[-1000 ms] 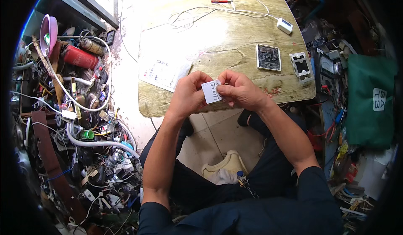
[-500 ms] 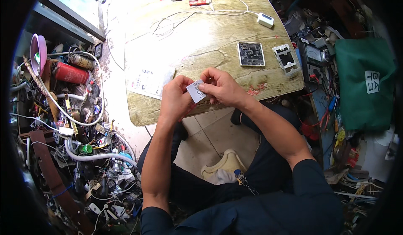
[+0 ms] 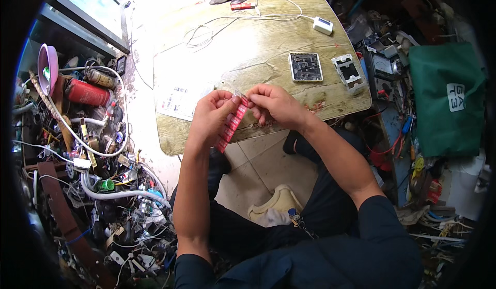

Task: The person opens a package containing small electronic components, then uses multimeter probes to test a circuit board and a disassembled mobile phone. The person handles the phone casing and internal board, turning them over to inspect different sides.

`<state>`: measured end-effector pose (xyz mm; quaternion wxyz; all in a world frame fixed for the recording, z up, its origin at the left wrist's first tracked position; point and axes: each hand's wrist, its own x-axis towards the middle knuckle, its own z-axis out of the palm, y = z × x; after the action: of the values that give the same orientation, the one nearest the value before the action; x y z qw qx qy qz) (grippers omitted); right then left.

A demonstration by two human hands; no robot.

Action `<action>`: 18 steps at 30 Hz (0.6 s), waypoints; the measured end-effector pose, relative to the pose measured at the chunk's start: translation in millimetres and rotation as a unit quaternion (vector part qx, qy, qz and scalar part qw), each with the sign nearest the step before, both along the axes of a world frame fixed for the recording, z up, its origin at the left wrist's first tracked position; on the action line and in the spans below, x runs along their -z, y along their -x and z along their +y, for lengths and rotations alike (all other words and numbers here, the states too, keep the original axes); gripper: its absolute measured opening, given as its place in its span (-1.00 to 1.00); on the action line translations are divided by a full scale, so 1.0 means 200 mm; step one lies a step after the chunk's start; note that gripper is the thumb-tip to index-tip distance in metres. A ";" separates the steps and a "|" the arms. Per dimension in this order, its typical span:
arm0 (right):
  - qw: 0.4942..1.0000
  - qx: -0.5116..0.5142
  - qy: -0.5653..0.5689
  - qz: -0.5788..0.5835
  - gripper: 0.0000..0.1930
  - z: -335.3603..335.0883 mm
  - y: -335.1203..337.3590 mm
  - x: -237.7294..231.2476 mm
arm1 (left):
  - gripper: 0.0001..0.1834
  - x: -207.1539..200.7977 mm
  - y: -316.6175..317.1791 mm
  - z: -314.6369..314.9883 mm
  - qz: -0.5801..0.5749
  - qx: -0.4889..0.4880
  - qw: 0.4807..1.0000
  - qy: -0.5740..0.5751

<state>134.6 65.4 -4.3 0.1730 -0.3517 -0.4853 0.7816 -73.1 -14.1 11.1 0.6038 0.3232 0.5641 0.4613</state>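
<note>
The person wears a dark navy top with pushed-up sleeves, forearms bare.

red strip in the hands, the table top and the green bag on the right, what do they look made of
The red strip looks like thin plastic or foil: segmented, slightly glossy, held by the left hand and right hand; which exactly is unclear. The table top looks like wood or wood-grain laminate, matt, worn, with visible grain lines. The green bag looks like woven fabric, dull and creased.
</note>
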 end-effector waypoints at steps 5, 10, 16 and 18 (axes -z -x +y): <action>0.896 -0.046 -0.427 -0.111 -0.85 -0.03 -0.04 0.06 | -0.60 -0.01 0.06 -0.07 0.015 -0.027 0.999 0.009; 0.971 -0.002 -0.207 -0.120 -0.85 -0.02 -0.03 0.01 | -0.55 0.03 0.04 -0.22 -0.016 -0.051 0.999 0.010; 0.973 0.121 -0.170 -0.100 -0.82 -0.10 -0.11 -0.02 | -0.67 0.05 -0.05 -0.39 0.017 -0.055 0.998 0.003; 0.955 0.122 -0.257 -0.082 -0.81 -0.22 -0.13 -0.05 | -0.66 0.11 -0.09 -0.48 -0.004 -0.083 0.996 -0.010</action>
<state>160.0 20.4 6.1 0.3106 -0.4150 -0.6356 0.5721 -55.0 -110.1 -11.7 0.5622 0.2794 0.5820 0.5169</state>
